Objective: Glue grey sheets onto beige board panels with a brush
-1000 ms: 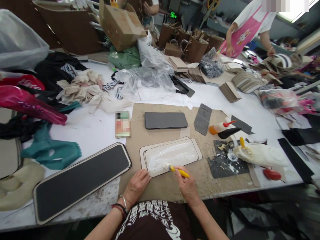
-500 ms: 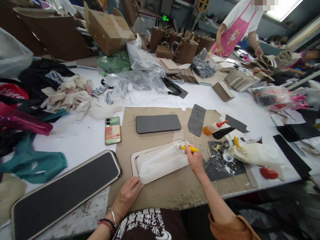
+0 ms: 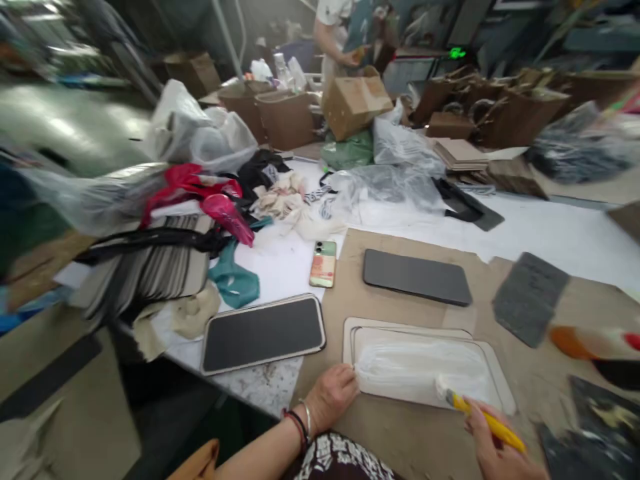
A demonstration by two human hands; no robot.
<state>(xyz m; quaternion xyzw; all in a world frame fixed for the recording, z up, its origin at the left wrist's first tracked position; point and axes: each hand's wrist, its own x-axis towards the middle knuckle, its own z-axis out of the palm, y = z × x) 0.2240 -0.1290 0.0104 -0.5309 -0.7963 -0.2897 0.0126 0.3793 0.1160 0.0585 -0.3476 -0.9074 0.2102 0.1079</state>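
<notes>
A pale rounded board [image 3: 425, 363] smeared with white glue lies on brown paper [image 3: 400, 427] in front of me. My left hand [image 3: 333, 397] rests with its fingers curled on the board's near left corner. My right hand [image 3: 500, 450] grips a yellow-handled brush [image 3: 480, 417], whose glue-covered tip touches the board's near right edge. A dark grey rounded panel [image 3: 417, 277] lies beyond the board, and a black panel with a pale rim [image 3: 263, 332] sits to the left.
A phone [image 3: 324, 264] lies on the white table. Fabric scraps [image 3: 225, 213], stacked panels [image 3: 145, 270] and plastic bags [image 3: 200, 137] crowd the left. Cardboard boxes [image 3: 355, 100] and brown paper bags stand behind. An orange glue bottle [image 3: 590, 341] lies at right. A person [image 3: 335, 27] stands at the far end.
The view has swung left. My right hand has brought the brush from the board's far right corner back to its near right edge. My left hand stays at the near left corner.
</notes>
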